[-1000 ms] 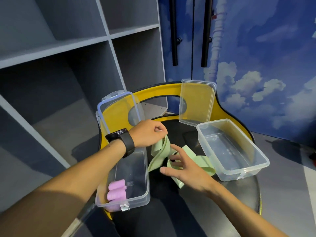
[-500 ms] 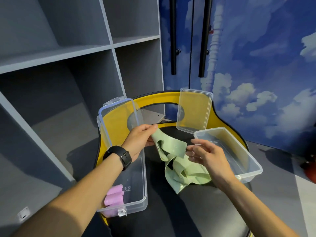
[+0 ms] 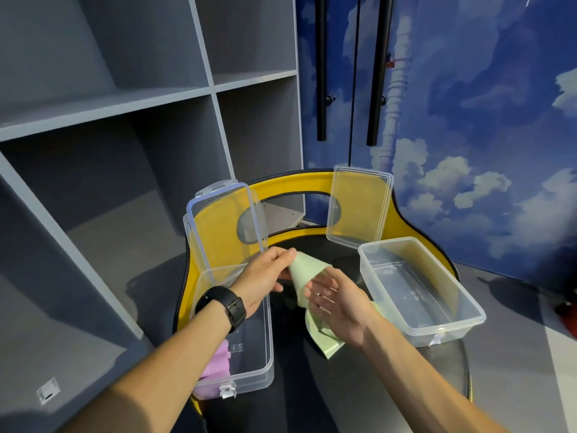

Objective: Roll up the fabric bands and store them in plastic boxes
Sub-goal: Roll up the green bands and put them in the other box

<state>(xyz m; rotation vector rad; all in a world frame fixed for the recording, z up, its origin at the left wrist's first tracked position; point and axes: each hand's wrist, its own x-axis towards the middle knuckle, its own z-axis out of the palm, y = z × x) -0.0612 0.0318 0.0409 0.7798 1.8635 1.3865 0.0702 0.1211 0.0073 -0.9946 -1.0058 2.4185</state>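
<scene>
Two clear plastic boxes sit on the black seat [image 3: 374, 385]: left box [image 3: 249, 367] holding pink rolls [image 3: 218, 360] at its near end, right box [image 3: 421, 292] bare. Left hand [image 3: 265, 276] pinches the green band's [image 3: 307, 273] upper end; right hand [image 3: 337, 304] lies flat, fingers spread, against the band between the boxes. Both lids [image 3: 359, 207] stand propped at the far side.

I seem to be in a playroom or themed storage corner indoors: grey open cubby shelves [image 3: 131, 126] stand at my left, cupboard doors [image 3: 437, 89] with long black handles carry a sky-and-rocket mural, and a black-and-yellow chair [image 3: 312, 179] serves as my worktop.
</scene>
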